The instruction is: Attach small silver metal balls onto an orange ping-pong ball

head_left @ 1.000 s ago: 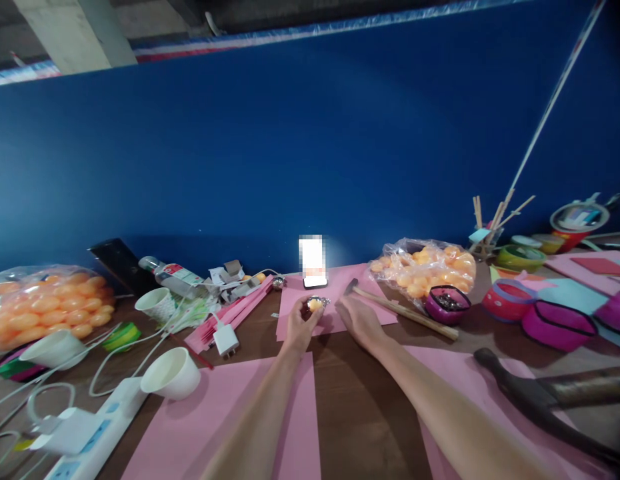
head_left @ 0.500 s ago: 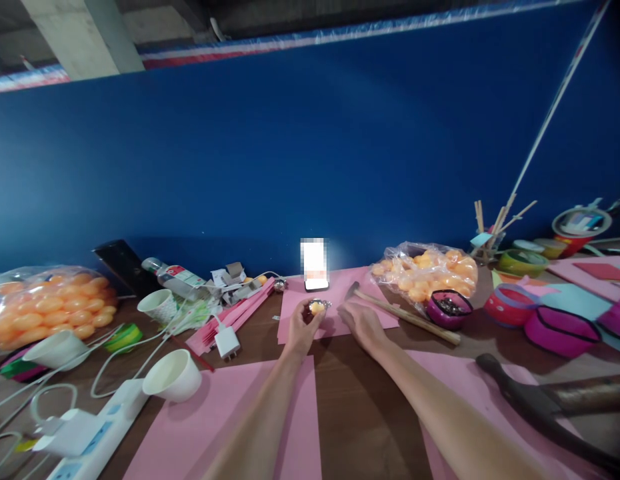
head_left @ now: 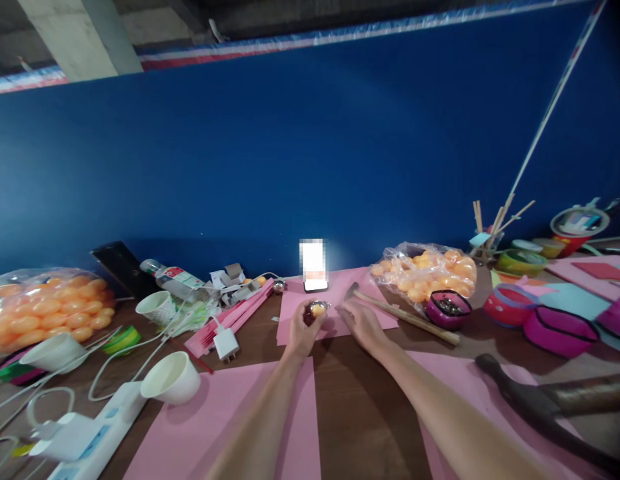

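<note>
My left hand [head_left: 305, 328] is closed round a small orange ball [head_left: 318, 310], whose far side is partly covered with shiny metal bits. It holds the ball just above a pink sheet [head_left: 290, 319]. A short gap to the right, my right hand [head_left: 361, 323] is low over the same sheet, fingers bent and drawn together; anything pinched at their tips is too small to make out. Beside that hand lies a small wooden-handled hammer [head_left: 405, 315]. At the handle's far side a purple bowl [head_left: 449, 311] contains many small dark, shiny pieces.
A lit phone [head_left: 316, 270] stands behind my hands. Bags of orange balls [head_left: 425, 270] sit on both sides. A large hammer [head_left: 535, 393] lies at front right. White cups [head_left: 173, 379], cables and a power strip [head_left: 103, 433] crowd the left. A blue partition [head_left: 310, 133] bounds the back.
My right fingers have shifted very slightly, and the ball in my left hand has turned a little. Otherwise the scene is the same.
</note>
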Demonstrator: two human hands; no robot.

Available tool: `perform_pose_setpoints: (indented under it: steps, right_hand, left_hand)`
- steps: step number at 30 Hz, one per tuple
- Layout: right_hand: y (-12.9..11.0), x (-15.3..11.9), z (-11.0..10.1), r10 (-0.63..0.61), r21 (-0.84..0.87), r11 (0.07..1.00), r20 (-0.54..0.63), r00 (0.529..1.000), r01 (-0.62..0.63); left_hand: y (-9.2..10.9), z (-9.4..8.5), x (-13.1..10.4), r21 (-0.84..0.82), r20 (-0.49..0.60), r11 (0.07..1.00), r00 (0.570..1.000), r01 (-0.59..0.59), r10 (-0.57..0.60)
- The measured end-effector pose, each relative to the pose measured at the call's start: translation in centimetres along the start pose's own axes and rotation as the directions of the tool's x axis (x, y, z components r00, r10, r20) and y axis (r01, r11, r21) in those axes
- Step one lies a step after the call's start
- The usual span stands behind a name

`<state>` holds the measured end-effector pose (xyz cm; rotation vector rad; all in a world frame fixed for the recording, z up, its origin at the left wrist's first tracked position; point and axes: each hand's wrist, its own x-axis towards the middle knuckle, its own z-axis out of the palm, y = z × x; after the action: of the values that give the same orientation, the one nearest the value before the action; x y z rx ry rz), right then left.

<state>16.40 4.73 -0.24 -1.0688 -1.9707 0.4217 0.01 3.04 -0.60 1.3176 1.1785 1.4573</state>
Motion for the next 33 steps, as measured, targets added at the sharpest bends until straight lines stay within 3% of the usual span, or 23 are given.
perform_pose_setpoints:
  steps: [7, 12, 18, 28, 33]
  right_hand:
    - [0.3, 0.2, 0.2, 0.055, 0.159, 0.986, -0.028, 0.998, -0.05]
    - [-0.8, 0.4, -0.3, 0.172, 0.274, 0.949, -0.037, 0.984, -0.155]
    - [-1.9, 0.6, -0.1, 0.267, 0.469, 0.84, 0.082, 0.96, -0.274]
    - [-1.3, 0.3, 0.6, 0.234, 0.555, 0.776, 0.187, 0.954, -0.3]
    - [-1.4, 0.3, 0.6, 0.234, 0.57, 0.769, 0.169, 0.957, -0.289]
  left_hand:
    - [-0.2, -0.1, -0.1, -0.008, 0.02, 1.0, 1.0, -0.013, 0.013]
    - [-0.5, -0.2, 0.0, -0.008, 0.032, 1.0, 0.999, -0.022, 0.022]
    - [0.0, 0.2, -0.1, 0.03, 0.052, 0.998, 0.997, -0.058, 0.056]
    - [0.9, 0.5, -0.6, 0.068, 0.064, 0.994, 0.995, -0.082, 0.078]
    - [1.0, 0.5, -0.6, 0.051, 0.076, 0.995, 0.994, -0.087, 0.083]
